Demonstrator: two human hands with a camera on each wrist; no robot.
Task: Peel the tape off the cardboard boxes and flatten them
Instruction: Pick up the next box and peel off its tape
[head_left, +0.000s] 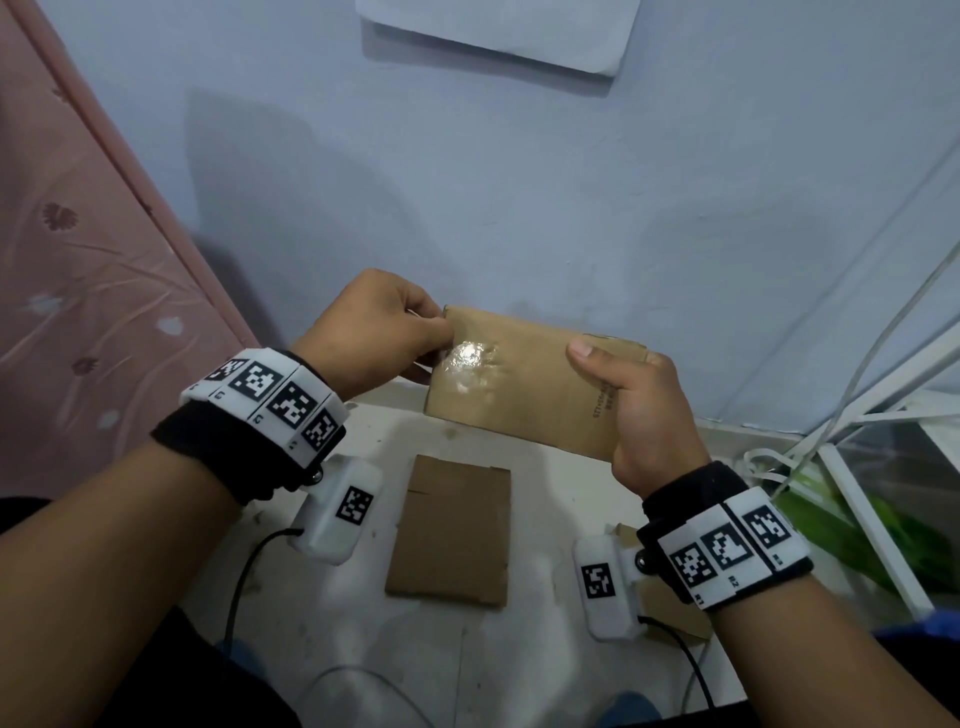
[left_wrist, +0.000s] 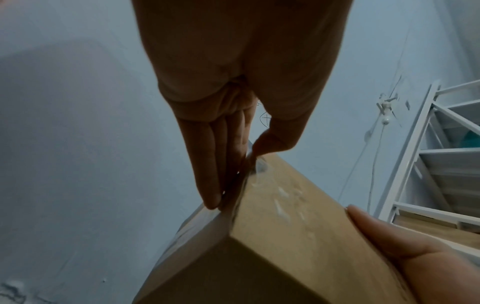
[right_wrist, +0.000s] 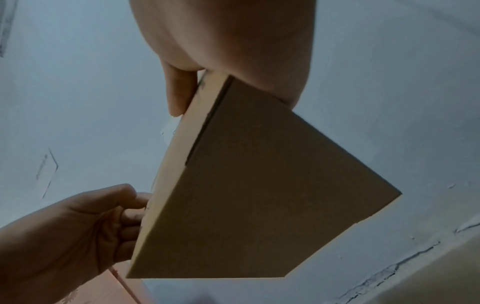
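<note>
head: high, looking down | wrists: close, upward | shared: box

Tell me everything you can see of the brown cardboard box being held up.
The flat brown cardboard box is held up off the white table, closed, small print near its right end. Glossy clear tape covers its left part. The left hand pinches its upper-left edge; the right hand grips its right end.

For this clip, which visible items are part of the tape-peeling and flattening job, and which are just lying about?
Job items:
- brown taped cardboard box, held up by the right hand
- shiny clear tape, its edge pinched by the left hand
- flat brown cardboard piece on the white surface

Lying about:
- pink floral cloth
- white metal rack
- white paper sheet on the wall
</note>
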